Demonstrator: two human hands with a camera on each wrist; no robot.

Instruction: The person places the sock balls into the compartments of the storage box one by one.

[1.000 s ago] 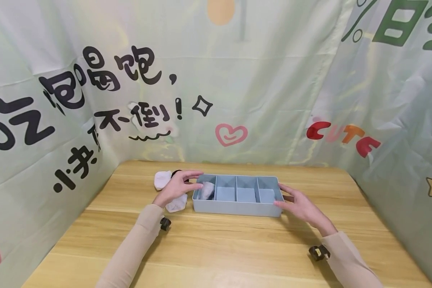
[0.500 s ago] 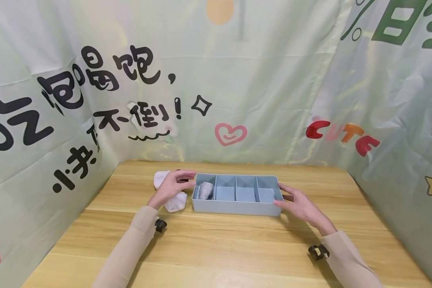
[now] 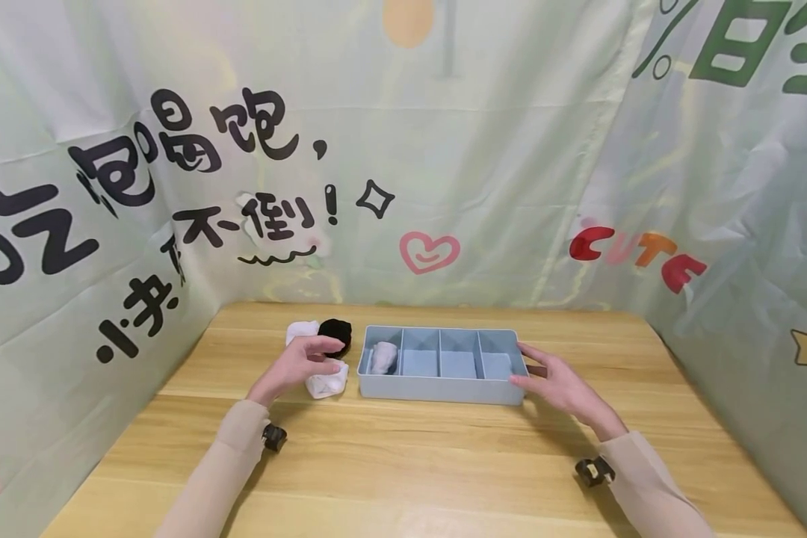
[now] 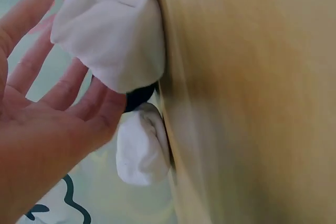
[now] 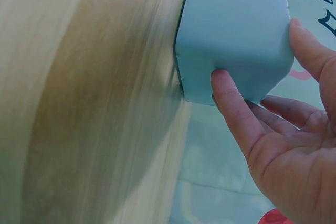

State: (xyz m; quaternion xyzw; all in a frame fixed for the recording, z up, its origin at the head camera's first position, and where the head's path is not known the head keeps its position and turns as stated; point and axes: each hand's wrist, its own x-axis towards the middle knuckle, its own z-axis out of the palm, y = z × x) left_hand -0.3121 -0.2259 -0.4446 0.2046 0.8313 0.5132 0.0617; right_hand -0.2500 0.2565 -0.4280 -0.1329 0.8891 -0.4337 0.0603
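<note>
The left hand (image 3: 294, 365) hovers with relaxed fingers over a white rolled sock (image 3: 326, 382) on the wooden desk (image 3: 403, 463). The right hand (image 3: 557, 382), fingers straight, touches the blue plastic divided tray's (image 3: 444, 390) right end.

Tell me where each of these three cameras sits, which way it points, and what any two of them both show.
Head: worn on the head, looking forward and down at the wooden table; both sleeved forearms, left hand and right hand show.
Left wrist: at the left wrist, looking along the open palm at a white sock bundle.
Right wrist: at the right wrist, looking past the fingers touching the blue tray's end wall.
Shared: head and right wrist both show the tray; head and left wrist share that bundle.
</note>
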